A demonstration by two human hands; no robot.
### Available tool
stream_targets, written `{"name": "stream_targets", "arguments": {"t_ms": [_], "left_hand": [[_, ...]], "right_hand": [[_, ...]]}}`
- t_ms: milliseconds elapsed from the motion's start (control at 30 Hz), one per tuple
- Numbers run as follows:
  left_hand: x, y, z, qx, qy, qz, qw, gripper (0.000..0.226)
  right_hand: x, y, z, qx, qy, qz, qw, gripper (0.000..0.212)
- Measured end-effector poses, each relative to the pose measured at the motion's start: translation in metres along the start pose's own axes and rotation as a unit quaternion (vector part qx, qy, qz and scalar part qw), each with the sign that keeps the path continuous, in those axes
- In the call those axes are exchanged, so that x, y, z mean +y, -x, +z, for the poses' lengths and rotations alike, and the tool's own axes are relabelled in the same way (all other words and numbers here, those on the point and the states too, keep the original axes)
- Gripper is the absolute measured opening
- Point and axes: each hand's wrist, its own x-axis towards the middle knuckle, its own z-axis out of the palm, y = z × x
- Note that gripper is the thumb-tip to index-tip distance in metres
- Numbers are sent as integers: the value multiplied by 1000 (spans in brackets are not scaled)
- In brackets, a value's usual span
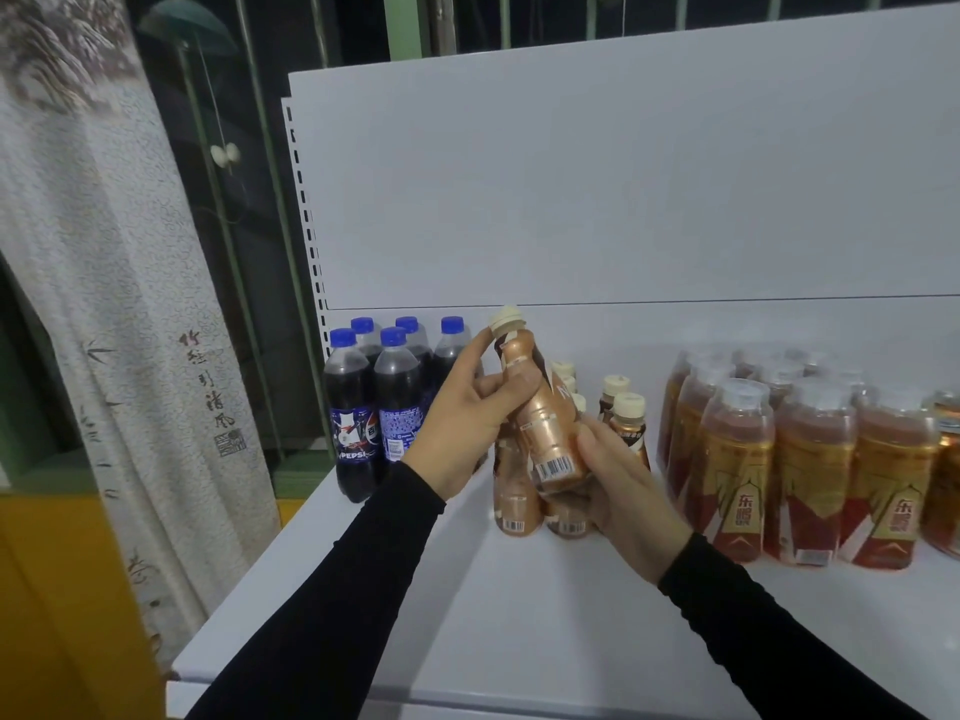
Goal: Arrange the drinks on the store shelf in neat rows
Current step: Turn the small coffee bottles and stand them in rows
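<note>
Fingers of both hands curl around one tan coffee bottle [540, 407], held tilted above the white shelf [519, 615].

Left hand [467, 407] grips its neck, right hand [618, 480] its base. Cola bottles [374, 402] far left and orange bottles [810, 459] right look grouped; coffee bottles [519, 491] beneath seem unfinished.

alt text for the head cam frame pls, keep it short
Two hands in black sleeves hold a tilted bronze coffee bottle above a white shelf: the left hand grips its neck, the right hand its base. Behind it stand more coffee bottles, with Pepsi bottles to the left and amber drink bottles to the right.
</note>
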Motion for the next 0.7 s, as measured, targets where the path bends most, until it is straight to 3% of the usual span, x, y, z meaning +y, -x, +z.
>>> {"name": "stream_targets", "arguments": {"t_ms": [67,200,367,500,700], "left_hand": [[4,-7,-1,14,9,-8,1000,59],[15,-20,-1,48,59,-54,996,52],[31,-27,4,43,125,-115,984,24],[38,-31,6,52,161,-155,973,41],[35,-31,4,49,211,-182,959,38]], "right_hand": [[-9,0,0,-10,54,-40,998,50],[-24,0,4,-24,143,-107,984,83],[-38,-12,9,54,237,-189,951,78],[-50,-18,16,65,238,-208,947,78],[-55,-25,22,93,269,-213,935,79]]}}
